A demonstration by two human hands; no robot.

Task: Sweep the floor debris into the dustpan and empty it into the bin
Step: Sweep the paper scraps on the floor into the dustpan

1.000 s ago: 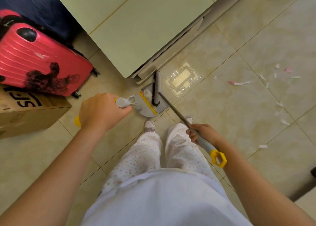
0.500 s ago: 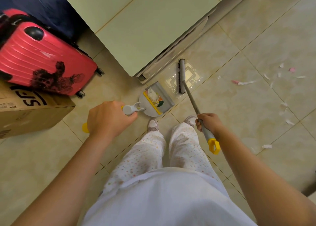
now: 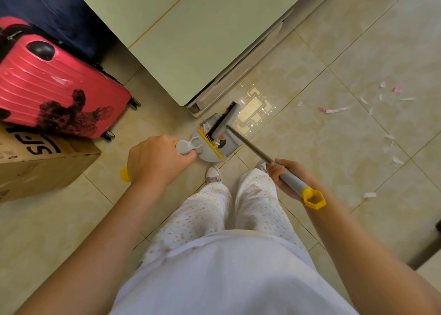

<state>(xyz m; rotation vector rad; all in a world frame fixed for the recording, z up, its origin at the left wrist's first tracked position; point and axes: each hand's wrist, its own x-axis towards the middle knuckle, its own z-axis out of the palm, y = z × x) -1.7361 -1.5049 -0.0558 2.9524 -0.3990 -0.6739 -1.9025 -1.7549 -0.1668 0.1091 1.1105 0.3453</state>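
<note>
The dustpan (image 3: 216,138) sits on the floor (image 3: 310,147) just ahead of my shoes, close to the corner of the pale green cabinet (image 3: 191,40). It is grey with a yellow comb strip across its rear, and inside I can see a few small white scraps and a round green-and-orange patch on its base. The broom head (image 3: 225,120), grey with dark bristles, lies partly across the open pan, tilted so the bristles face the pan's left side.

My left hand (image 3: 155,162) is closed in a fist around the dustpan's handle; a grey clip sticks out past my knuckles and a yellow end cap shows behind my wrist. My right hand (image 3: 286,176) is wrapped around the grey grip of the broom handle (image 3: 250,145), with the yellow hexagonal ring at its end just past my palm, against my forearm.

Off to the right, well apart from the pan, white and pink paper scraps (image 3: 334,110) are scattered over the beige tiles. To the left a red suitcase (image 3: 55,83) with a dark bear print rests on top of a cardboard box (image 3: 43,164).

No bin shows from here.
</note>
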